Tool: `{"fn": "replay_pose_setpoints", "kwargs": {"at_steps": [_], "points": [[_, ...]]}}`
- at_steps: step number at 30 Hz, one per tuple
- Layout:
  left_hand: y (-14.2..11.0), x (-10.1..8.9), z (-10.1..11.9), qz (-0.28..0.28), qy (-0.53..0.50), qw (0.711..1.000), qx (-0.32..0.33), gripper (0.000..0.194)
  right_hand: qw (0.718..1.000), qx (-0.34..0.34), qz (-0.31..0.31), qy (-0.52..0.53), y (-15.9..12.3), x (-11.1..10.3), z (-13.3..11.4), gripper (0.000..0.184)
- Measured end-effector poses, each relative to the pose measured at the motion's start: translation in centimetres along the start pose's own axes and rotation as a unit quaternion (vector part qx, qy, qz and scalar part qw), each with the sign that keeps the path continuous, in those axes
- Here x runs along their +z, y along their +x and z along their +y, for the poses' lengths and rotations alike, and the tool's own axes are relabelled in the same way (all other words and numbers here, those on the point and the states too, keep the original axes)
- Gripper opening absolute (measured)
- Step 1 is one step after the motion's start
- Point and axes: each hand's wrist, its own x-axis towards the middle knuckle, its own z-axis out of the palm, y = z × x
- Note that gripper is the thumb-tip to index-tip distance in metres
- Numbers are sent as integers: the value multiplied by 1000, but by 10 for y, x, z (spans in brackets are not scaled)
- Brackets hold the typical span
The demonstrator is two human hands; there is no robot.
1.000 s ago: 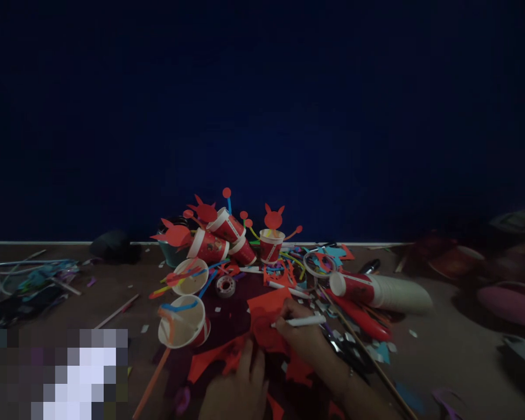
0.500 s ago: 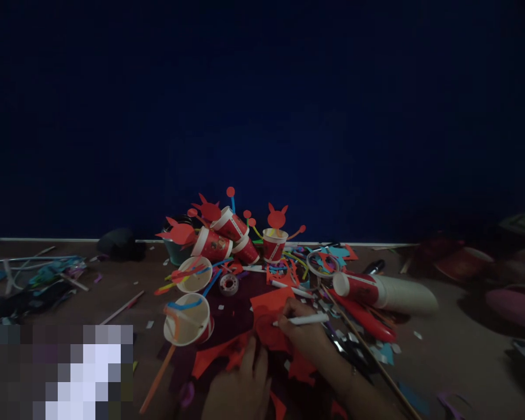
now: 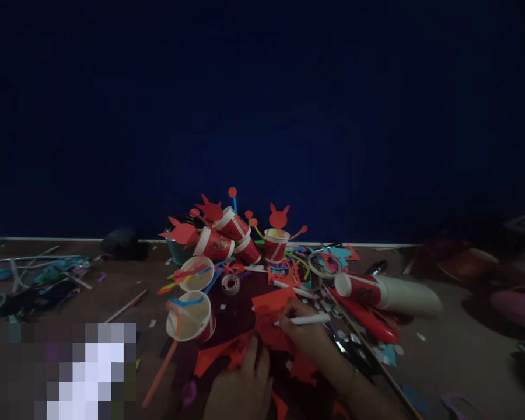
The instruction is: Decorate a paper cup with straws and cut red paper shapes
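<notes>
In my right hand (image 3: 301, 329) is a white marker (image 3: 310, 319), its tip against a sheet of red paper (image 3: 269, 300). A faint rounded line shows on the paper near the tip. My left hand (image 3: 240, 382) lies with fingers stretched out over the lower edge of the sheet. Cut red paper scraps (image 3: 212, 357) spread beside and under the left hand. A paper cup (image 3: 191, 318) with blue and orange strips stands to the left, and another paper cup (image 3: 196, 274) with coloured strips is behind it.
Red cups with cut-paper heads (image 3: 276, 245) stand or lean at the back. A roll of tape (image 3: 230, 283) sits left of the paper. To the right are stacked cups (image 3: 394, 293) on their side, a thin stick (image 3: 371, 356) and scissors (image 3: 352, 353).
The view has shifted slightly, so everything sits a little further right. My right hand keeps the marker on the red paper, and the left hand stays on the sheet.
</notes>
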Motion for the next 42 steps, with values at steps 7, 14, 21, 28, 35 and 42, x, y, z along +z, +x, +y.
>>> {"fn": "replay_pose_setpoints", "kwargs": {"at_steps": [7, 14, 21, 28, 35, 42], "points": [[0, 3, -1, 30, -4, 1000, 1, 40, 999, 23, 8, 38, 3, -2, 0, 11], [-1, 6, -1, 63, 0, 998, 2, 38, 998, 31, 18, 56, 5, -4, -2, 16], [-2, 4, -2, 107, -8, 994, -27, 36, 994, 31, 10, 104, 1, -6, -5, 24], [-3, 6, -2, 143, -19, 989, -42, 34, 994, 42, 33, 95, 4, -4, -4, 25], [-4, 11, -2, 151, 21, 988, -33, 29, 997, 23, 25, 75, 5, -5, -2, 19], [-5, 19, 1, 169, -2, 985, -41, 30, 995, 12, -26, 94, -4, 1, -5, 18]]}}
